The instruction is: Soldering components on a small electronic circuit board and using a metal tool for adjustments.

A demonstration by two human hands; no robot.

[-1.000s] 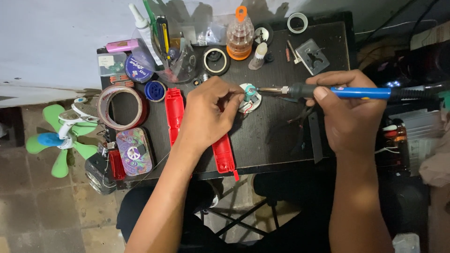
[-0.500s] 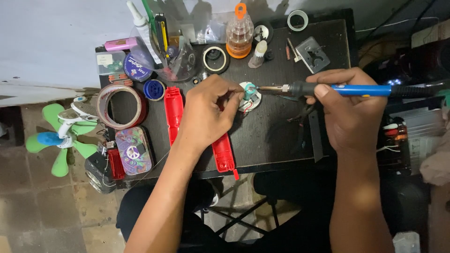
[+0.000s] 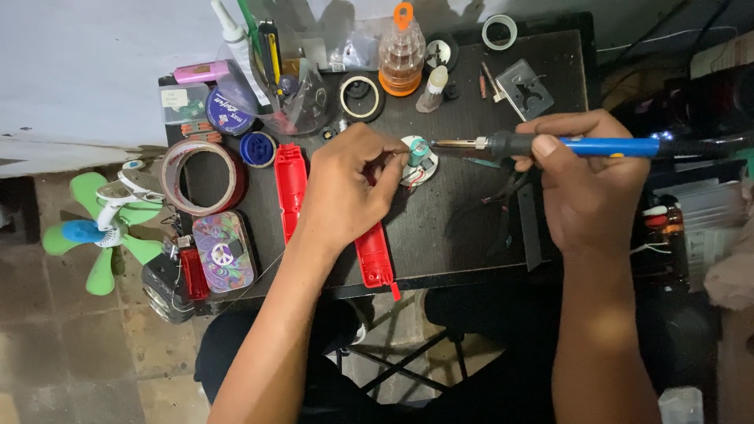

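Comparing this moment with the views from a second and half a second before, almost nothing was found to have moved: the dark work table [image 3: 471, 243] was laid out as it had been, and both hands were kept where they were. The left hand [image 3: 345, 192] was held at the table's middle, its fingertips pinched together on something too small to be made out, just beside the small round white part [image 3: 419, 161] with its teal piece and thin red wires. The right hand [image 3: 585, 184] was wrapped shut around the blue handle of the soldering iron [image 3: 550, 145], whose metal tip was kept pointed left, at or touching that part. From such stillness it was judged that one joint was being heated steadily and was not yet finished. Left of the hand, the long red case [image 3: 292, 184], the roll of brown tape [image 3: 203, 177] and the patterned tin [image 3: 224, 253] were left untouched.
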